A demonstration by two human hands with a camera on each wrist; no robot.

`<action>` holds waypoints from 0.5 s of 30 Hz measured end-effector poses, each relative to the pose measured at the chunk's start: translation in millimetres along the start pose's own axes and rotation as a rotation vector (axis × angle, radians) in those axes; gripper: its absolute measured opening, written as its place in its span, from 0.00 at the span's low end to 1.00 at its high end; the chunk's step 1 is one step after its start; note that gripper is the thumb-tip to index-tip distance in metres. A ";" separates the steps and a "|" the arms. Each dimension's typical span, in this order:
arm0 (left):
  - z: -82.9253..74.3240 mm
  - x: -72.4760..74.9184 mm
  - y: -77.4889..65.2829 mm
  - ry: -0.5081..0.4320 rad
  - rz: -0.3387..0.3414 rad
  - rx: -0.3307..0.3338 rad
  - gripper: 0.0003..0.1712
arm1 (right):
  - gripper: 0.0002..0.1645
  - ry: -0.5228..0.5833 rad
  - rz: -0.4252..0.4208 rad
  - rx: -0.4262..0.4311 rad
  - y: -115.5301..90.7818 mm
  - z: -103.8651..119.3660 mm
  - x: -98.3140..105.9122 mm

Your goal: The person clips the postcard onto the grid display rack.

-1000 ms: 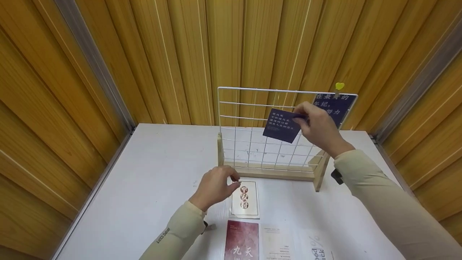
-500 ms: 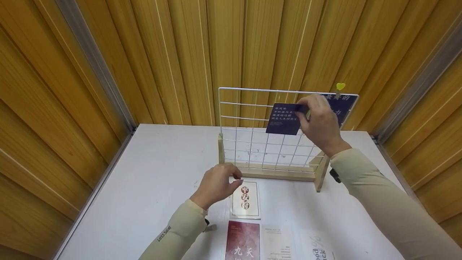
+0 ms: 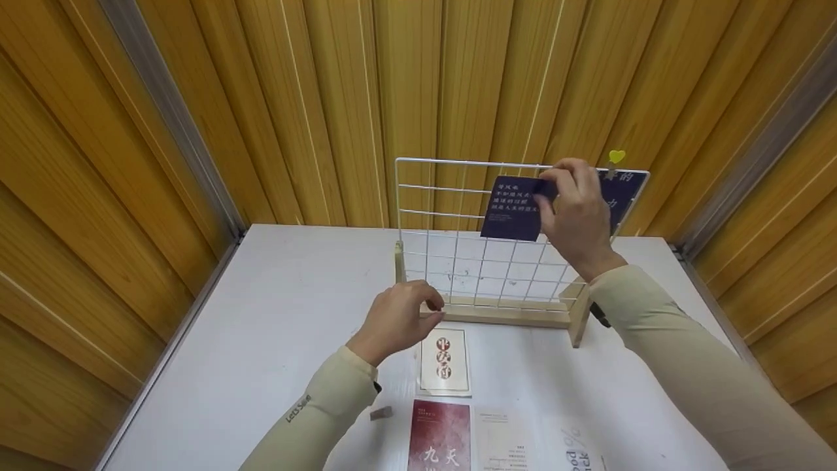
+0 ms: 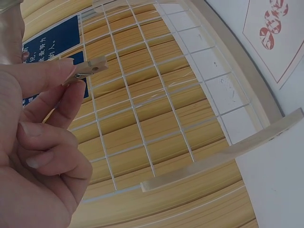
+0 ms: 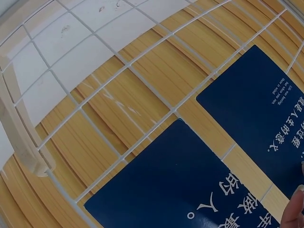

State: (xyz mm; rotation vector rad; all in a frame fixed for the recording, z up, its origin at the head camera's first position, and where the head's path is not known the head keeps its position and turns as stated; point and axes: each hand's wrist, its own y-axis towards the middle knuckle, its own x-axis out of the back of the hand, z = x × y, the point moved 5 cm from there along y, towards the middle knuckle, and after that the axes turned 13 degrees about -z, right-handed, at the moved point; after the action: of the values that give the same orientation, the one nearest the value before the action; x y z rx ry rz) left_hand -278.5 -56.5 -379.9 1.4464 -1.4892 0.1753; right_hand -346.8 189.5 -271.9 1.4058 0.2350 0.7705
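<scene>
My right hand [image 3: 579, 219] pinches a dark blue card [image 3: 507, 219] printed with white characters by its upper right part. It holds the card in front of the white wire grid [image 3: 451, 161], with the card's upper edge a little below the top wire. My left hand [image 3: 395, 320] is lower, near the grid's left foot. Between thumb and index finger it pinches a small wooden clothespin [image 4: 93, 68], clearest in the left wrist view. Another dark blue card [image 3: 629, 196] hangs at the grid's right end under a clip with a yellow heart [image 3: 616, 156].
A wooden stand [image 3: 497, 315] bears the grid on the white table [image 3: 281, 314]. In front lie a cream card with red emblems [image 3: 458, 383], a red card [image 3: 439, 428], a pale card [image 3: 500, 435] and a white card [image 3: 575, 448]. A small brownish piece [image 3: 380, 413] lies to their left.
My right hand has lifted the blue card toward the grid's top wire and turned it straighter. My left hand has risen slightly.
</scene>
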 end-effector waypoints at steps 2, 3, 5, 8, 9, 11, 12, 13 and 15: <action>-1.8 1.3 2.6 0.001 -0.001 -0.007 0.03 | 0.16 -0.007 0.001 0.006 1.1 0.3 -0.4; -2.6 2.0 3.9 0.003 -0.002 -0.011 0.03 | 0.16 -0.009 -0.001 0.007 1.8 0.4 -0.3; -4.2 3.5 6.5 0.005 -0.006 -0.016 0.04 | 0.16 -0.010 -0.001 0.009 3.3 0.8 -0.3; -6.8 6.3 10.8 0.014 -0.012 -0.030 0.04 | 0.16 -0.018 0.004 0.016 4.8 2.1 -0.4; -7.6 7.4 12.3 0.018 -0.013 -0.036 0.04 | 0.17 -0.018 0.005 0.015 5.1 2.6 -0.3; -10.0 10.0 16.0 0.018 -0.013 -0.048 0.05 | 0.17 -0.020 0.007 0.011 5.6 3.8 -0.1; -11.2 11.7 18.2 0.020 -0.014 -0.053 0.05 | 0.17 -0.023 0.006 0.009 5.8 4.1 0.0; -12.6 13.6 20.6 0.017 -0.016 -0.057 0.05 | 0.17 -0.023 0.005 0.004 6.0 4.3 0.1; -15.4 18.1 25.7 0.014 -0.024 -0.069 0.06 | 0.17 -0.027 0.001 -0.004 6.5 4.2 0.0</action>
State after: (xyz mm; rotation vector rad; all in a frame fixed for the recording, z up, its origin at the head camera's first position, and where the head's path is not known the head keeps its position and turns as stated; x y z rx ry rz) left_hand -287.0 -50.8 -346.3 1.4044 -1.4526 0.1179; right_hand -346.6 185.9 -265.0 1.4120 0.2120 0.7520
